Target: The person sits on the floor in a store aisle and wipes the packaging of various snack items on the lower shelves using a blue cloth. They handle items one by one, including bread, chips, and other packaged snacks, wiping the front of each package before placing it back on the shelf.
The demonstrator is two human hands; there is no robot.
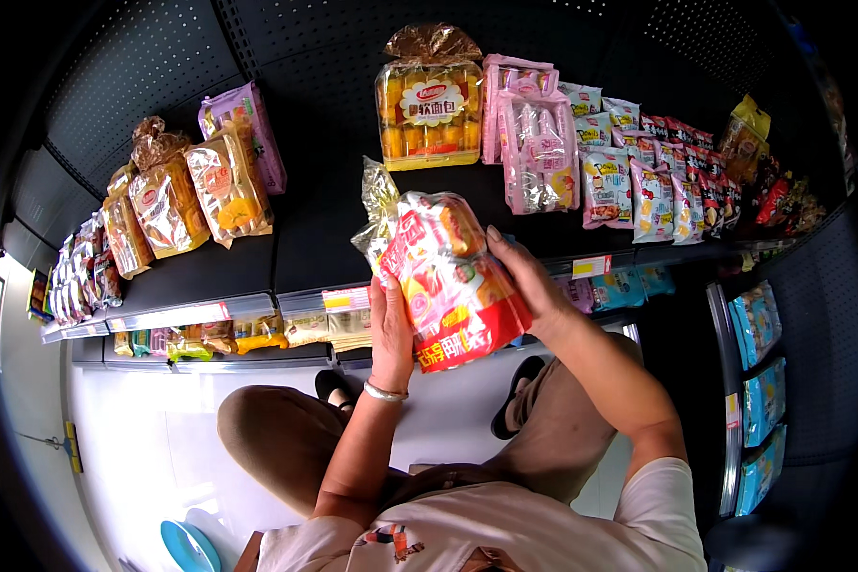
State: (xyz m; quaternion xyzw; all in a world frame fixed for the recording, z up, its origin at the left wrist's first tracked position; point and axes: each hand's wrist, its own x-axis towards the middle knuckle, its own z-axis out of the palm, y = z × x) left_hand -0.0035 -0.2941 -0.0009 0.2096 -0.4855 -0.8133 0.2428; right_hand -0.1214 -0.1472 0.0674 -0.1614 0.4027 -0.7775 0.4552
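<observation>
Between my two hands is a clear-and-red plastic bag of packaged bread [450,286], tilted, its gathered clear end pointing up and left. My left hand [392,332] grips its left side, and my right hand [525,279] grips its right side. The bag is in front of the edge of a black shelf [322,250]. Behind it on that shelf stands a brown-topped bag of bread rolls [430,114], with pink snack packs [540,154] just to its right. Several bagged breads [168,204] stand to the left.
Small snack bags [608,186] fill the shelf's right part. A lower shelf holds more packs [257,332] below the price-label rail [186,314]. Blue bags [763,400] line a shelf at the right. A blue plastic basin [188,547] is on the floor at lower left.
</observation>
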